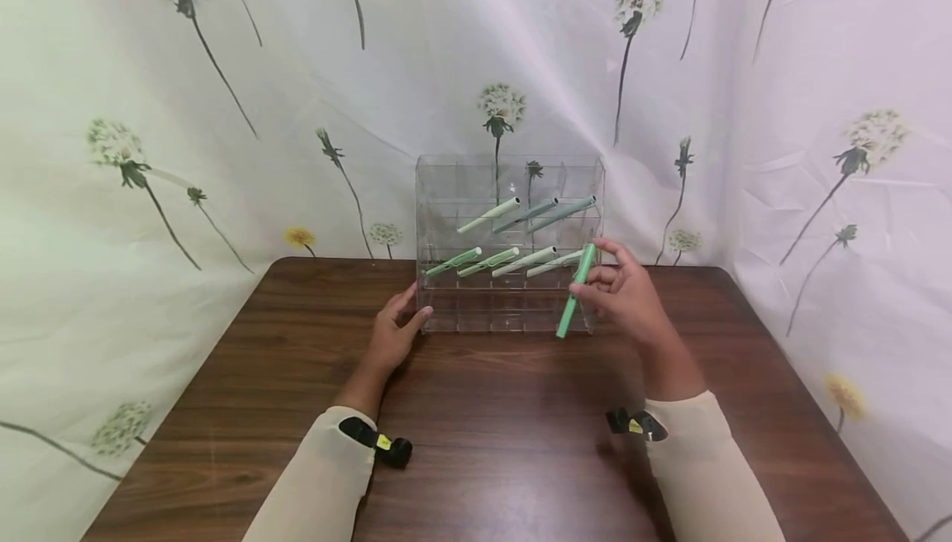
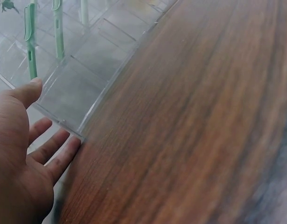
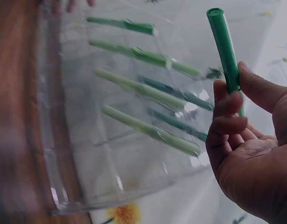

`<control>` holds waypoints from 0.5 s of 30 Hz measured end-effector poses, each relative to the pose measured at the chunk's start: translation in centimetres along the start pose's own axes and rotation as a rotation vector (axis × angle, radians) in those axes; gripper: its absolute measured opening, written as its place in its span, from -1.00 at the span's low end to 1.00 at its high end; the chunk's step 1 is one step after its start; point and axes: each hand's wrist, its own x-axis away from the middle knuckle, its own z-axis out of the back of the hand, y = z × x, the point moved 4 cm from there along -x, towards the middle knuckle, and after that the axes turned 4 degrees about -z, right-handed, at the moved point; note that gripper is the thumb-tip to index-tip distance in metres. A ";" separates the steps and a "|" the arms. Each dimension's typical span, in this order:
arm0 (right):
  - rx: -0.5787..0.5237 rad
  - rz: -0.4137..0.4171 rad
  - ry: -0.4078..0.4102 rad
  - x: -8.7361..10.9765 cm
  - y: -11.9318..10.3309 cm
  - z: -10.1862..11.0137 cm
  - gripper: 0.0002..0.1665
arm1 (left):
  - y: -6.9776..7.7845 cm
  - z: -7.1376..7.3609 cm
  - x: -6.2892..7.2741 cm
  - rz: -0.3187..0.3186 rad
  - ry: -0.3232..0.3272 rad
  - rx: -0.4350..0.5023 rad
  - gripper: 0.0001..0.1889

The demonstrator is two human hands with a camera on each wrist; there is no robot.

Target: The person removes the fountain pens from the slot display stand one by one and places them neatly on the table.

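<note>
Dandelion-printed sheeting (image 1: 297,104) backs a brown wood-grain table (image 1: 476,418), on whose far part stands a clear compartmented rack (image 1: 513,288). Right hand (image 1: 630,298): grasping a green pen (image 1: 583,269), pinched near mid-length between thumb and fingers, before the rack's right end. The pen lies to the left of the palm; its long axis slants, upper end to the right, lower end to the left, more steeply than the pens in the rack. Left hand (image 1: 390,335): fingers extended along the rack's left side, thumb at its front, well apart from the held pen; the right hand is thus the nearer. Four pens (image 1: 524,263) occupy the lower filled row, three pens (image 1: 525,216) the row above, all leaning with upper ends to the right. In the head view, the held pen crosses the right end of the lower filled row; contact with the rack cannot be told, the right wrist view being blurred. Bare wood extends on the near side and beyond the rack's right edge.
</note>
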 end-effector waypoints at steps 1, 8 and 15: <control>0.006 -0.004 -0.015 0.1 0.1 -0.5 -0.05 | 0.0 0.1 0.0 -0.003 0.006 0.005 -0.34; -0.006 -0.030 -0.119 0.5 1.0 -4.1 -0.03 | 0.0 0.4 -0.1 0.002 0.019 0.003 -0.34; -0.043 -0.093 -0.216 0.9 2.8 -7.4 -0.02 | 0.5 0.2 0.0 0.018 -0.001 -0.029 -0.34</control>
